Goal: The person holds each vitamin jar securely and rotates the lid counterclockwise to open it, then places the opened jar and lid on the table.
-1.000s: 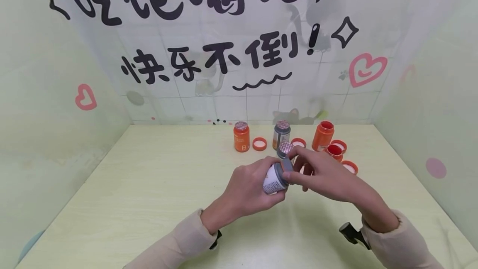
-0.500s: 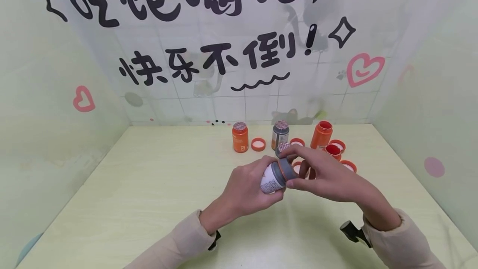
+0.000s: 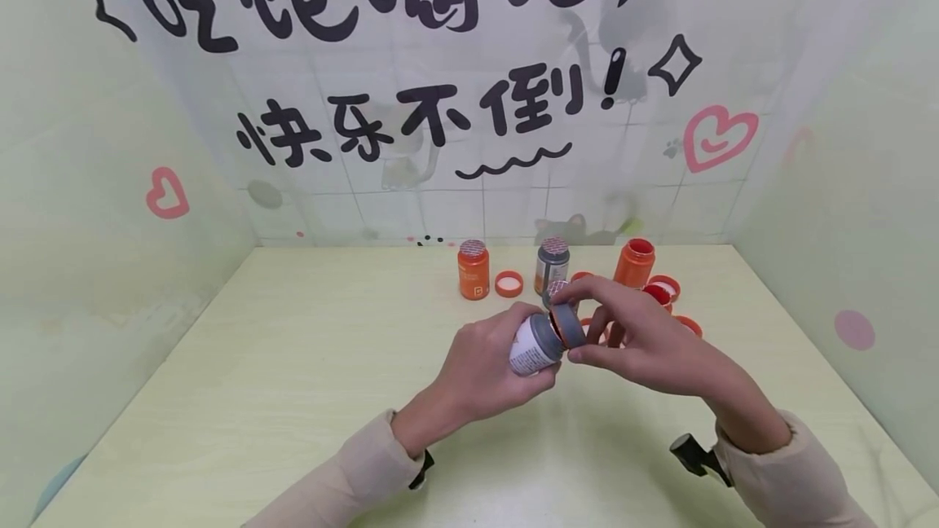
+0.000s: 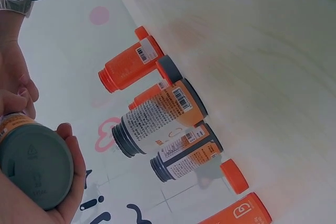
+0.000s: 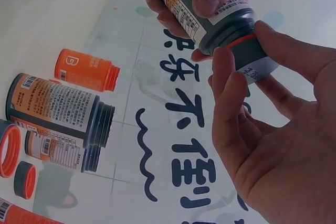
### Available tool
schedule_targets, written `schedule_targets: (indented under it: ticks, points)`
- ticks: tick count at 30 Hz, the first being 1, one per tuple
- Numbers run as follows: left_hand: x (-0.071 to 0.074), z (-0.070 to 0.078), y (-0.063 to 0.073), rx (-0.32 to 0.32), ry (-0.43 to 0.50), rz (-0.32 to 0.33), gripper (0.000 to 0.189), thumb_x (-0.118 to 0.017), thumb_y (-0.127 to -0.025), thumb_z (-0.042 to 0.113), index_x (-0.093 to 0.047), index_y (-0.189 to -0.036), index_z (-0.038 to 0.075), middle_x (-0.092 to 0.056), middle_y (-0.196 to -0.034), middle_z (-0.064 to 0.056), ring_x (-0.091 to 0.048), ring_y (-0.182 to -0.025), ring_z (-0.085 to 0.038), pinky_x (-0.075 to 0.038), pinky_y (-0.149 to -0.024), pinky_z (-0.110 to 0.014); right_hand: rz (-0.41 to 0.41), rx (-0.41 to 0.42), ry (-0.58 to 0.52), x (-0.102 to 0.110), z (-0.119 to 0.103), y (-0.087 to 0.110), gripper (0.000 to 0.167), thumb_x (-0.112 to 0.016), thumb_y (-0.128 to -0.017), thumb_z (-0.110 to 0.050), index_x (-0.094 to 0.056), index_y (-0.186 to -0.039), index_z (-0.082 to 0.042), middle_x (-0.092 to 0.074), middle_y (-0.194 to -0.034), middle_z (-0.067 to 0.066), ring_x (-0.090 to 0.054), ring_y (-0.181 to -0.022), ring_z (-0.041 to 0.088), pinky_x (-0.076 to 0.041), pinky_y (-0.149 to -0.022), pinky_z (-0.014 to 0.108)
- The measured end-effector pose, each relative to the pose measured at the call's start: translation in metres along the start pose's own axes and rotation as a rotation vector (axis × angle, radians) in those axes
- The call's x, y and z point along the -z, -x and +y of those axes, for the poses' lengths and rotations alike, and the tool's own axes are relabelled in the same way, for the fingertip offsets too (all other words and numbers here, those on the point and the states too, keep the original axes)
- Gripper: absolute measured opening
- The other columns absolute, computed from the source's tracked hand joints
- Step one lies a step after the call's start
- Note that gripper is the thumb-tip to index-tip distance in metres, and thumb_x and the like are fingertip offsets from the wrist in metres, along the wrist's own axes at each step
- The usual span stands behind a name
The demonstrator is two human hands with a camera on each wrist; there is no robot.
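My left hand [image 3: 484, 361] grips a dark grey pill bottle [image 3: 534, 346] with a white and orange label, holding it tilted above the table with its mouth toward the right. In the left wrist view the round base of this pill bottle [image 4: 37, 166] faces the camera. Thumb and fingers of my right hand [image 3: 645, 341] pinch its grey cap [image 3: 568, 326], which has an orange lining. The cap sits askew at the bottle's mouth, with a gap along the upper side. The right wrist view shows the same cap [image 5: 252, 59] close against the threaded neck.
Behind the hands stand an orange bottle [image 3: 473, 271] with a foil seal, a sealed grey bottle [image 3: 553, 266] and another partly hidden grey bottle [image 5: 58, 106]. To the right are an open orange bottle [image 3: 634, 266] and a second orange one [image 3: 659, 294]. Several caps [image 3: 509, 283] lie among them.
The cap has come loose from the bottle's neck and tipped toward the right, and a gap now shows between them. My right hand has shifted slightly right; my left hand keeps its grip.
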State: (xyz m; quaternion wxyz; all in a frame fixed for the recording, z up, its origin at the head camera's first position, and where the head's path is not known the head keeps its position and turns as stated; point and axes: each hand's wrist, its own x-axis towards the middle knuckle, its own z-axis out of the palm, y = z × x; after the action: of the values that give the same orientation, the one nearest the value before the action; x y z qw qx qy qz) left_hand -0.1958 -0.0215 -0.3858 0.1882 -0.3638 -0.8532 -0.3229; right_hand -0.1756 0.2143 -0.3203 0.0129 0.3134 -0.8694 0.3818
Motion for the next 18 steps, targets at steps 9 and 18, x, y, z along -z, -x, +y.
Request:
schedule_targets:
  ticks: [9,18]
  points:
    - [0.002,-0.011,-0.006,0.191,0.188,-0.018,0.05,-0.082,-0.084,0.03,-0.058,-0.125,0.014,-0.074,-0.101,-0.002,-0.07,-0.081,-0.013,-0.056,-0.067,-0.022,0.008,-0.016,-0.01,0.003,0.0,0.0,0.056,-0.083,-0.087,-0.016,-0.057,-0.136,-0.026,-0.065,-0.111,-0.006,-0.066,-0.076,0.01,-0.057,-0.064,0.03]
    - [0.008,-0.03,-0.013,0.462,0.48,-0.016,0.051,-0.076,-0.09,0.038,-0.053,-0.132,0.022,-0.069,-0.107,-0.004,-0.066,-0.082,-0.022,-0.058,-0.062,-0.033,0.004,-0.016,-0.012,0.003,0.001,0.001,0.057,-0.083,-0.087,-0.017,-0.056,-0.136,-0.026,-0.065,-0.117,-0.005,-0.067,-0.078,0.01,-0.058,-0.066,0.03]
